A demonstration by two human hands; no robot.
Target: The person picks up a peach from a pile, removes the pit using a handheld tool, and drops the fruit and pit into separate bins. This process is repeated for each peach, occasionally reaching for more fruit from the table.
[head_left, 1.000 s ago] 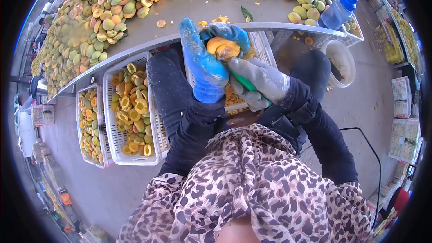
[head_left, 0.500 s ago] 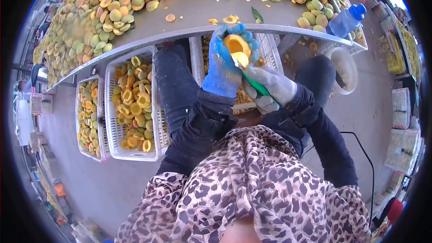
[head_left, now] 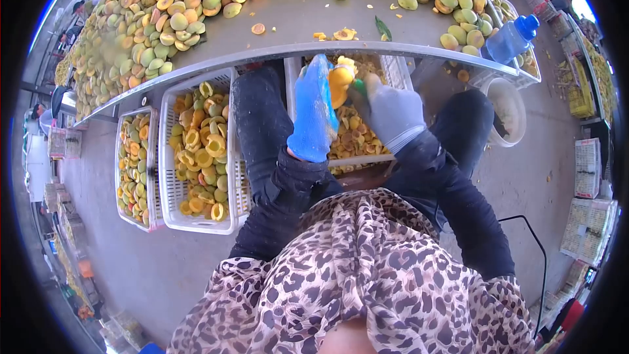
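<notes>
Blue rubber-coated glove on the left hand is wrapped around an orange-yellow halved apricot, fingers curled shut on it, and the hand is now turned edge-on, so you mostly see the back of the glove. Half a second ago that same hand was held higher, up by the table edge, with the cut face of the fruit turned to the camera; now both hands have dropped lower, over the white slatted plastic crate of pitted halves between the knees.

Grey knit glove on the right hand sits just beside the fruit, touching it at the fingertips. A bit of the green-handled tool shows between the two gloves, and the right fingers are closed round it. Earlier a lot more of that green handle was visible under the grey glove.

Up top, the grey metal table is piled with green and yellow apricots, with a blue-capped plastic bottle at its right end. Another white plastic crate of cut fruit stands left of the legs, and a white bucket to the right.
</notes>
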